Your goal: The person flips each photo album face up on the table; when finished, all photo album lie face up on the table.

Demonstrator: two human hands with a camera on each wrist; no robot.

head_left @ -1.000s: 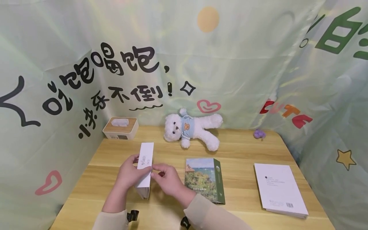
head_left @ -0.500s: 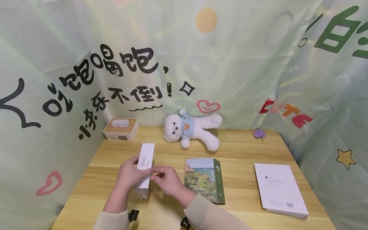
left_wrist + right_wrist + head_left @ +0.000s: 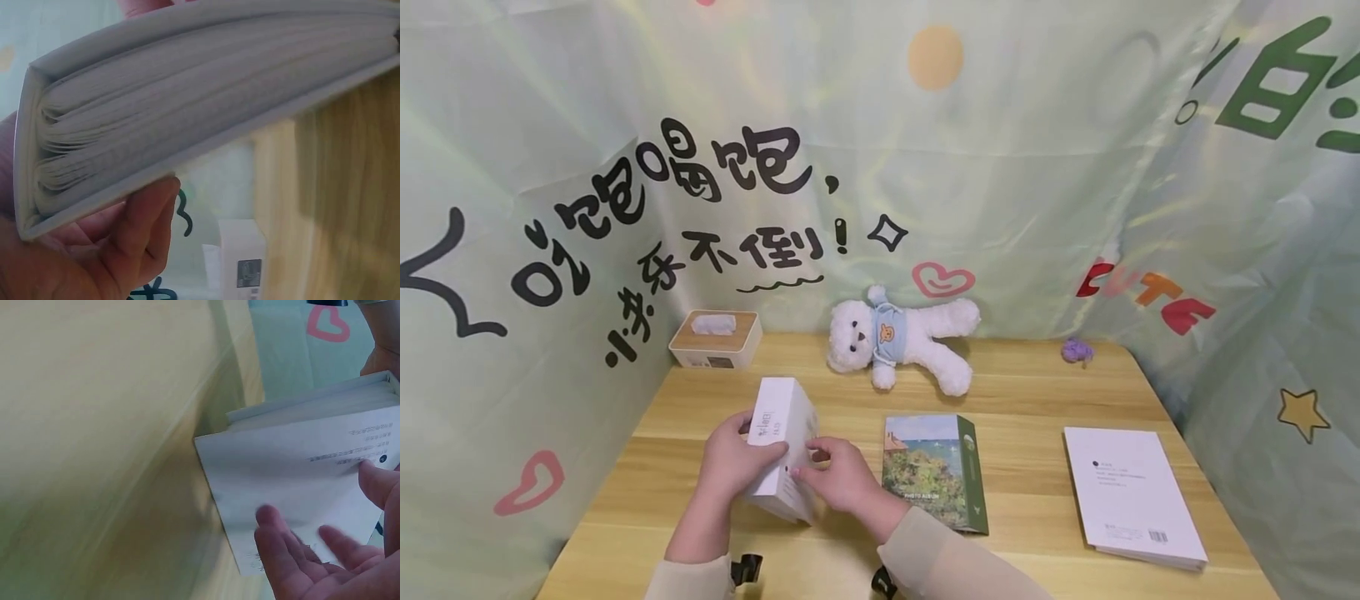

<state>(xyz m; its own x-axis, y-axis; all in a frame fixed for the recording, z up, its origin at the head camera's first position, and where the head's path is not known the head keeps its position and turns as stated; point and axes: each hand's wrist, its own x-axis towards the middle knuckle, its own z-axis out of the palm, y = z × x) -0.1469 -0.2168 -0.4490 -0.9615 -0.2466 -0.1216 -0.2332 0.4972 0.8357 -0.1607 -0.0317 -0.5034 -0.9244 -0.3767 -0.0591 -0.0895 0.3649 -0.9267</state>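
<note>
White book (image 3: pixel 778 490), lower frame, left of centre, is already spine-up but not yet released, its spine pinched by the left hand (image 3: pixel 733 458) while the right hand (image 3: pixel 844 477), fingers parted, touches its cover.

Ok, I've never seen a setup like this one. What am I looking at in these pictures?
There is no machine here: these are a person's two bare hands at work. The wide picture comes from a camera worn on the head, looking forward and down; the two others come from a camera on each wrist. The left hand grips a white album around its spine, and the right hand touches its cover. On the wooden table are a painted-cover photo album, a flat white book, a plush bear in a blue top, a tissue box and a small purple thing I can't identify.
</note>
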